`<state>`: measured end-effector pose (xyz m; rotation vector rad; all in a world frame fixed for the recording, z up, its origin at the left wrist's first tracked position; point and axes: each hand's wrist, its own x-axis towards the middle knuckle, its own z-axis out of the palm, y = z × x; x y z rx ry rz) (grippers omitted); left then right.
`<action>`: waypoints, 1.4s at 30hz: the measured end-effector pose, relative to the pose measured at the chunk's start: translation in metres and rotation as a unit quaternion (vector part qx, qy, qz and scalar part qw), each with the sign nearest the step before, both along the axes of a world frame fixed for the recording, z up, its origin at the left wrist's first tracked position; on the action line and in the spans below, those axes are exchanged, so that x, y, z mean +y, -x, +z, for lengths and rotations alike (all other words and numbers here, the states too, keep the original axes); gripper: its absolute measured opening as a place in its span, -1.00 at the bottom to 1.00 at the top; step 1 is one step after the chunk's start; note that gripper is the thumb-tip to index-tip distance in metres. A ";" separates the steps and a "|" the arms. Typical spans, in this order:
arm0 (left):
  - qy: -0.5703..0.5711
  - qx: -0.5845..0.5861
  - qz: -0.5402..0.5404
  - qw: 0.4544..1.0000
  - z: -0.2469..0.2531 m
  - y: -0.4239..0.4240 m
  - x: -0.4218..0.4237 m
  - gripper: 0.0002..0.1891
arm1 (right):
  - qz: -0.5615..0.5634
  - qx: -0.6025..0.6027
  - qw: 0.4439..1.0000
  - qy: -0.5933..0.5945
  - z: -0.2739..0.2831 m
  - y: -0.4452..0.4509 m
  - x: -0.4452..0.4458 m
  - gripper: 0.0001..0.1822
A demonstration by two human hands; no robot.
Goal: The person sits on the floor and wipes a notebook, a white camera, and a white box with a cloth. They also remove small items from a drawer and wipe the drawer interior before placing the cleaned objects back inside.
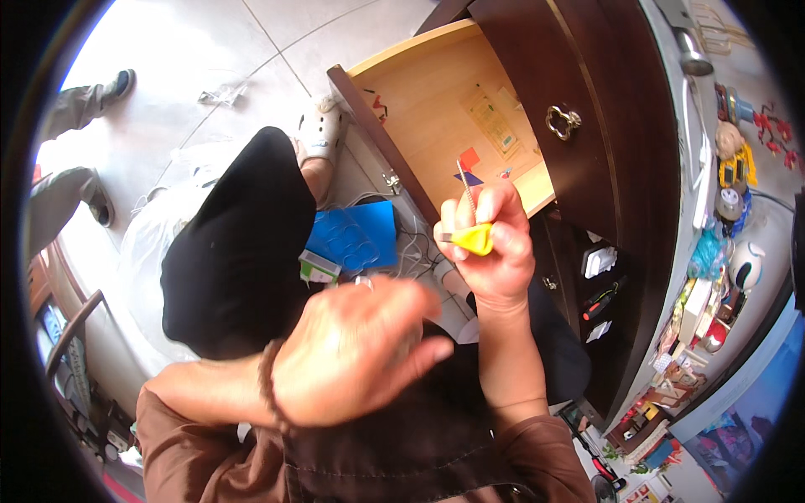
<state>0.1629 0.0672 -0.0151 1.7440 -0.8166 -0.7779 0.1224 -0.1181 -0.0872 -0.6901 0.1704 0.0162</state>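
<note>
My right hand (506, 258) grips a small yellow object (476, 240) between thumb and fingers. A short metal tip sticks out of its left side, and a thin ridged metal strand (466, 188) rises from the fist; I cannot tell exactly what it is. Lower left, my left hand (352, 349) is blurred, apart from the yellow object, its thumb spread from the bent fingers and nothing visible in it. Beyond my right hand a wooden drawer (427, 69) is pulled out, with a red paper piece (469, 158) and a yellowish printed slip (494, 126) inside.
A dark wooden cabinet (597, 157) stands to the right, its top crowded with ornaments. Below the drawer front lie a blue sheet (377, 229), a green-and-white box (319, 267) and white cables (412, 251). Clear plastic bags (148, 251) lie left of my knee. Another person's shoes (118, 87) are at far left.
</note>
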 end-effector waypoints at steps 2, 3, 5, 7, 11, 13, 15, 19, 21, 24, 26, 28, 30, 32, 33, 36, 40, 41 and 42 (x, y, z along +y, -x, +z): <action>-0.045 0.065 0.026 0.997 -0.002 0.008 -0.001 -0.67 | 0.012 -0.013 0.999 0.046 0.016 0.018 0.013 -0.90; -0.052 0.078 0.038 0.995 -0.003 0.012 -0.004 -0.68 | 0.035 -0.029 0.997 0.065 0.018 0.026 0.016 -0.91; -0.015 -0.006 0.064 0.998 -0.016 0.024 -0.007 -0.72 | 0.000 0.022 0.989 0.148 0.024 0.043 0.032 -0.89; 0.018 -0.043 0.051 0.998 -0.025 0.031 -0.008 -0.74 | -0.007 0.039 0.998 0.049 0.024 0.055 0.034 -0.88; -0.054 -0.136 -0.151 0.978 -0.027 0.032 -0.003 -0.78 | -0.042 0.091 0.995 0.031 0.015 0.078 0.026 -0.94; -0.152 -0.133 -0.330 0.922 -0.038 0.040 0.007 -0.77 | -0.068 0.141 0.986 0.059 0.007 0.090 0.023 -0.96; -0.125 -0.144 -0.420 0.887 -0.058 0.058 0.026 -0.81 | -0.099 0.170 0.975 0.101 -0.008 0.102 0.018 -0.89; -0.180 -0.119 -0.474 0.853 -0.063 0.075 0.032 -0.69 | -0.072 0.259 0.957 0.109 -0.034 0.123 0.014 -0.70; -0.171 -0.119 -0.480 0.853 -0.060 0.075 0.029 -0.70 | -0.047 0.284 0.953 0.091 -0.055 0.132 0.019 -0.63; -0.121 -0.209 -0.427 0.871 -0.064 0.087 0.036 -0.85 | 0.037 0.343 0.937 0.065 -0.100 0.139 0.026 -0.73; -0.118 -0.226 -0.435 0.864 -0.061 0.088 0.037 -0.86 | 0.054 0.343 0.932 0.105 -0.129 0.138 0.035 -0.76; -0.137 -0.235 -0.434 0.859 -0.057 0.090 0.036 -0.89 | 0.070 0.360 0.921 0.131 -0.151 0.130 0.042 -0.88; -0.145 -0.231 -0.434 0.858 -0.054 0.085 0.036 -0.90 | 0.114 0.378 0.877 0.274 -0.174 0.120 0.046 -0.89; -0.146 -0.251 -0.418 0.861 -0.054 0.083 0.037 -0.92 | 0.131 0.314 0.814 0.471 -0.206 0.115 0.049 -0.79; -0.143 -0.271 -0.401 0.864 -0.056 0.083 0.038 -0.92 | 0.137 0.293 0.776 0.542 -0.211 0.111 0.051 -0.80; -0.182 -0.252 -0.427 0.849 -0.051 0.076 0.034 -0.93 | 0.148 0.248 0.640 0.712 -0.221 0.104 0.063 -0.82; -0.212 -0.233 -0.440 0.841 -0.052 0.071 0.032 -0.94 | 0.259 0.253 0.540 0.760 -0.234 0.104 0.076 -0.85; -0.215 -0.233 -0.437 0.842 -0.052 0.071 0.032 -0.94 | 0.249 0.250 0.559 0.750 -0.234 0.105 0.075 -0.86; -0.216 -0.233 -0.434 0.843 -0.051 0.070 0.031 -0.94 | 0.237 0.247 0.579 0.740 -0.233 0.108 0.072 -0.86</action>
